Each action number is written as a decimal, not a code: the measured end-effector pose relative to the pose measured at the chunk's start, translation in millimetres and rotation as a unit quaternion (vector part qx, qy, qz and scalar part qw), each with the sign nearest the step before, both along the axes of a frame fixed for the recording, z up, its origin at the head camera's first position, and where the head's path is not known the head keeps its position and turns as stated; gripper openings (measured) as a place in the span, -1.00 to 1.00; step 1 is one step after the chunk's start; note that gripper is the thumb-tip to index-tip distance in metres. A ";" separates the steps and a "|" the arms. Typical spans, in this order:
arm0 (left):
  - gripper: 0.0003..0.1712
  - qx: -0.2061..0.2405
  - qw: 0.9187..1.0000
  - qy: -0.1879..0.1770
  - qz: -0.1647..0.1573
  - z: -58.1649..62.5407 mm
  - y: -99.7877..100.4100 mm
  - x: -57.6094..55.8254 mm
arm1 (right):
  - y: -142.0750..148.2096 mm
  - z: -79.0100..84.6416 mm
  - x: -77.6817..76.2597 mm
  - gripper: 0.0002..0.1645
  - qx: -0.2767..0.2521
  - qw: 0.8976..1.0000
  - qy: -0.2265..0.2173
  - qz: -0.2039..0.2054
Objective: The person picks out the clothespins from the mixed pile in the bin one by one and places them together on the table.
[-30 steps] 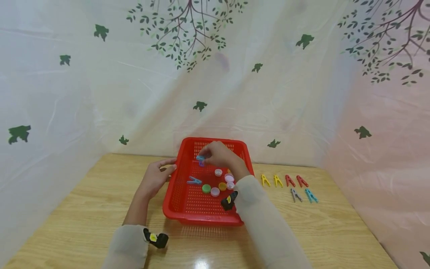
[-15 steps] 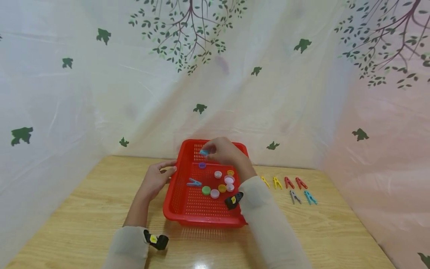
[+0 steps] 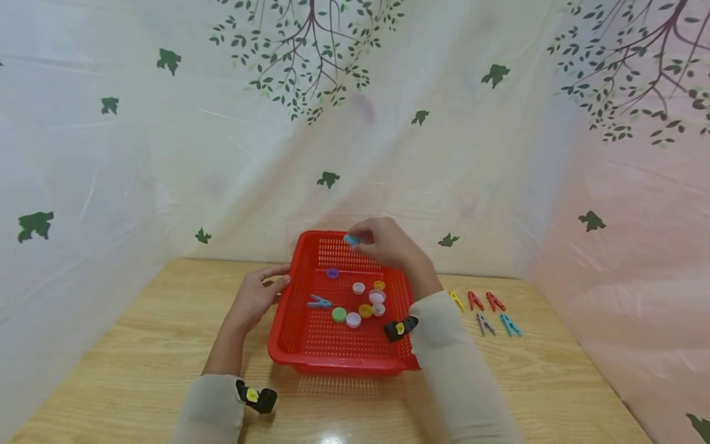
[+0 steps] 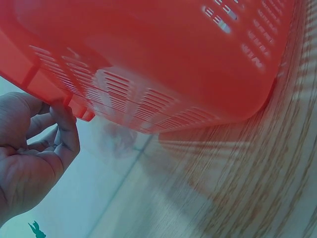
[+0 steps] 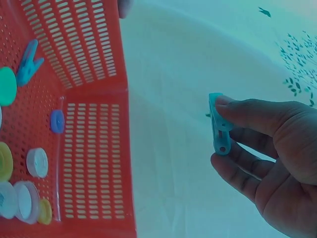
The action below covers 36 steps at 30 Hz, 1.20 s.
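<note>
My right hand [image 3: 388, 242] pinches a blue clothespin [image 5: 221, 126] between thumb and fingers, above the far right part of a red plastic basket [image 3: 288, 333]. At the basket's left side, my left hand [image 3: 255, 299] grips the rim; the left wrist view shows its fingers [image 4: 67, 129] curled at the rim's edge. Another blue clothespin [image 3: 319, 301] lies on the basket floor. Around it are a purple cap [image 3: 332, 273], a green cap [image 3: 339, 315] and several white, pink and yellow caps.
Right of the basket on the wooden table [image 3: 543, 370] lie a yellow clothespin [image 3: 457, 301], two red clothespins [image 3: 495, 301], a grey clothespin [image 3: 485, 324] and a blue clothespin [image 3: 511, 325]. A leaf-printed sheet hangs behind and along the sides.
My right hand has lifted the blue clothespin from near the purple cap and carried it up and to the right. The left hand has stayed at the basket rim.
</note>
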<state>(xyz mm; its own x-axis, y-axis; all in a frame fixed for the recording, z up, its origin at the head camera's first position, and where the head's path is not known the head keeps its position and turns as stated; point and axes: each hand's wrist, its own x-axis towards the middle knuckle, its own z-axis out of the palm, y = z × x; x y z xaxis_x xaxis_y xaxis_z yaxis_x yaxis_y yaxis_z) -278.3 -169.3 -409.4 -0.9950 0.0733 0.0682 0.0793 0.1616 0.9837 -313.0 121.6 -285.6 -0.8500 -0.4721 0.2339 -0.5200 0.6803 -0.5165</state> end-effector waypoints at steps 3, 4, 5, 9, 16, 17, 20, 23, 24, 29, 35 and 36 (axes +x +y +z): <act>-0.55 -0.004 1.000 0.001 0.000 -0.2 -0.6 -0.4 | 6.5 4.3 2.3 -0.66 0.005 1.000 0.008 -0.005; -0.55 -0.005 1.000 0.000 0.000 -0.2 -0.8 -0.7 | 8.7 5.7 3.2 -0.66 0.008 1.000 0.011 -0.008; -0.55 -0.006 1.000 0.000 0.001 -0.1 -0.9 -0.8 | 11.1 7.0 4.1 -0.66 0.010 1.000 0.013 -0.012; -0.54 -0.011 1.000 -0.001 0.000 0.8 -1.0 -0.2 | 21.5 9.5 6.6 -0.64 0.015 0.999 0.021 -0.025; -0.54 -0.011 1.000 0.001 0.000 0.9 0.1 0.0 | 44.8 8.6 11.3 -0.63 0.026 0.998 0.039 -0.034; -0.54 -0.011 1.000 0.001 0.000 1.0 0.3 0.0 | 48.3 7.8 12.2 -0.63 0.027 0.998 0.038 -0.035; -0.53 -0.011 1.000 0.000 -0.001 0.8 0.5 -0.1 | 58.4 4.7 14.2 -0.62 0.028 0.998 0.036 -0.041; -0.53 -0.009 1.000 0.001 -0.001 0.3 0.5 -0.2 | 67.7 1.1 16.7 -0.60 0.028 0.998 0.037 -0.048; -0.53 -0.009 1.000 0.002 -0.001 -0.1 0.3 -0.2 | 70.6 -0.3 17.2 -0.61 0.028 0.998 0.040 -0.049; -0.54 -0.009 1.000 0.002 0.001 -1.0 -0.4 0.6 | 84.8 -6.6 21.7 -0.63 0.029 0.997 0.037 -0.057; -0.55 -0.011 1.000 -0.001 0.001 2.1 1.9 1.7 | 104.5 -18.6 27.8 -0.59 0.030 0.995 0.036 -0.088; -0.55 -0.012 1.000 -0.002 0.000 1.9 2.1 1.0 | 107.9 -21.1 28.5 -0.59 0.030 0.995 0.040 -0.091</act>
<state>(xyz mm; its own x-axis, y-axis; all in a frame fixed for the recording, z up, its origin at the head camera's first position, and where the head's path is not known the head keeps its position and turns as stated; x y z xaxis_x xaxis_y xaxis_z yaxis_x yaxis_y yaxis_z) -277.3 -167.2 -407.5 -0.9953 0.0740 0.0628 0.0756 0.1853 0.9798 -284.5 229.5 -306.7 -0.9026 -0.3267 0.2803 -0.4227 0.7958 -0.4337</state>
